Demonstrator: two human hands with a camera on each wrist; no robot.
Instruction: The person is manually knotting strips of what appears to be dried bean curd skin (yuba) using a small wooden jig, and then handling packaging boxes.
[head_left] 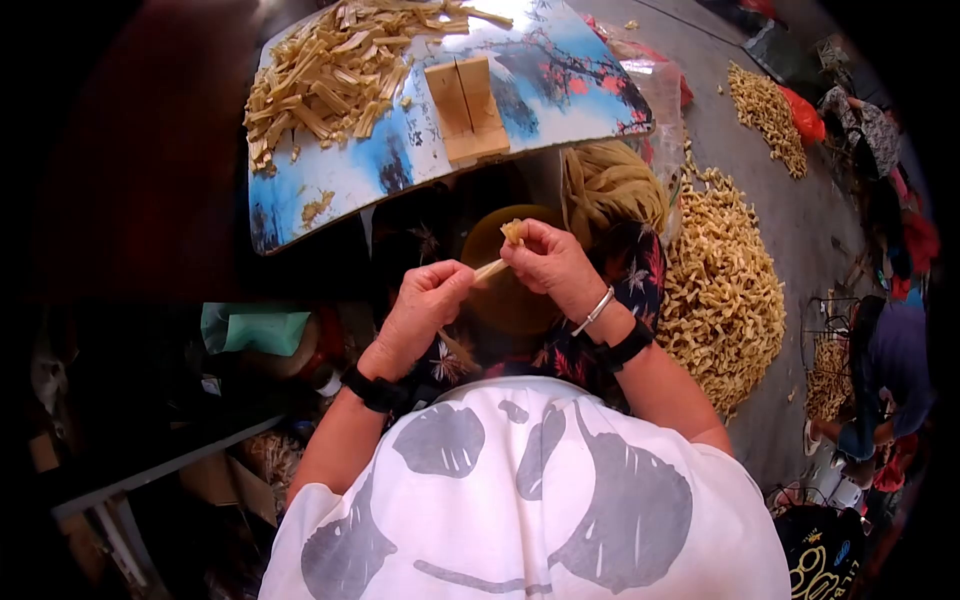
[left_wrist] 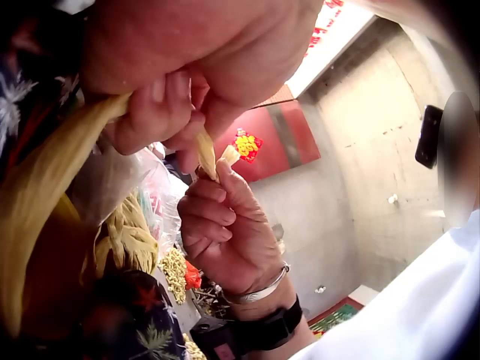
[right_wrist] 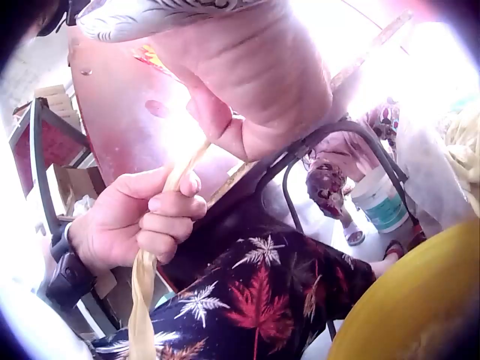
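Observation:
Over the lap, a pale yellow soft strip [head_left: 489, 271] runs between the two hands. My left hand [head_left: 428, 300] grips it with curled fingers, and the strip's long tail [right_wrist: 141, 307] hangs below that hand in the right wrist view. My right hand [head_left: 555, 265] pinches the other end between thumb and fingers, where a small folded end [head_left: 512, 232] sticks up past the fingertips. Beneath the hands is a round yellow basin [right_wrist: 420, 300], partly hidden by them in the head view.
Ahead stands a painted table [head_left: 560, 100] bearing a pile of short pale pieces [head_left: 335, 75] and a slotted wooden block [head_left: 468, 108]. A bundle of long strips [head_left: 615, 190] lies right of the basin. Heaps of small knotted pieces [head_left: 725, 290] cover the floor at right.

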